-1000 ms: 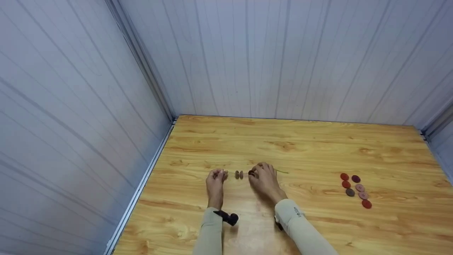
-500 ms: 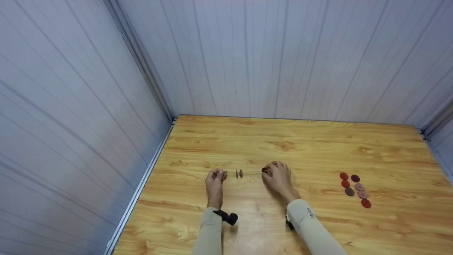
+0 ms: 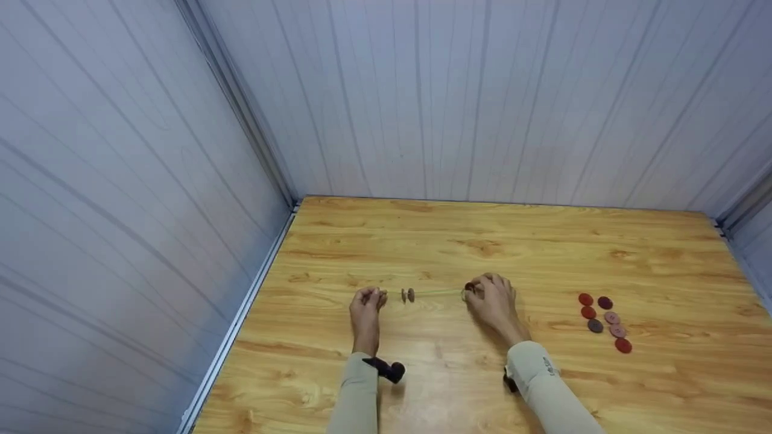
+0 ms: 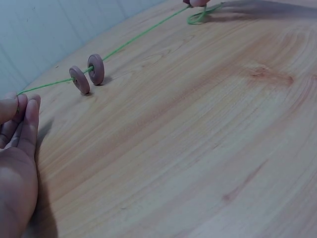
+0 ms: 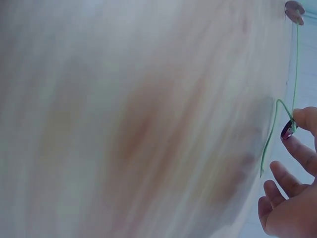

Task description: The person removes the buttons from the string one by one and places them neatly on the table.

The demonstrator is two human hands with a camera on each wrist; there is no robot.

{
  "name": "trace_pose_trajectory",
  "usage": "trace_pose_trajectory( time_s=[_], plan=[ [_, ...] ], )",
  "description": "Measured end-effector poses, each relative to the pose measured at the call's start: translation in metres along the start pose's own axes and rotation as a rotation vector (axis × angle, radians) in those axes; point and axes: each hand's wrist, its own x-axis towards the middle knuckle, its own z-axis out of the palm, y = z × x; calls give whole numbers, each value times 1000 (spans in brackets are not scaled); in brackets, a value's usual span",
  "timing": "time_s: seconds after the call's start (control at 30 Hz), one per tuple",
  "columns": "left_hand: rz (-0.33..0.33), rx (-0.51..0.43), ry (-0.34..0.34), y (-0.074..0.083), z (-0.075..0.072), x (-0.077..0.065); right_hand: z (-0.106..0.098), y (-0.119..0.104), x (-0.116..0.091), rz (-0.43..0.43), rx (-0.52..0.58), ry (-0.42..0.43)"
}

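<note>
My left hand point(image 3: 365, 310) pinches one end of a green string point(image 4: 138, 35) between thumb and fingertips. Two brownish-pink buttons hang on the string side by side, a near one point(image 4: 79, 80) and a far one point(image 4: 96, 69), standing on edge close to my left hand. To their right, my right hand point(image 3: 496, 304) pinches a dark red button point(image 5: 287, 130) between thumb and index finger. Beside that button the string bends in a loop, and its loose end trails down in the right wrist view. Whether the string passes through the dark button's hole is hard to see.
Loose buttons lie on the wooden table point(image 3: 482, 247) to the right: red ones point(image 3: 585, 299), a purple one point(image 3: 605, 302), a grey one point(image 3: 595, 325) and pink ones point(image 3: 612, 317). Pale panel walls point(image 3: 422, 108) stand at the back and left.
My right hand has moved rightward with the dark button, away from the two strung buttons, and more string now shows between them. The left hand has stayed nearly still.
</note>
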Motion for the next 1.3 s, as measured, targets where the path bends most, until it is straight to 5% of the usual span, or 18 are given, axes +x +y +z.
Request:
trace_pose_trajectory(
  time_s=[1.3],
  plan=[
    [-18, 29, -2, 0, 0, 1, -43, 40, -5, 80, 45, 83]
  ],
)
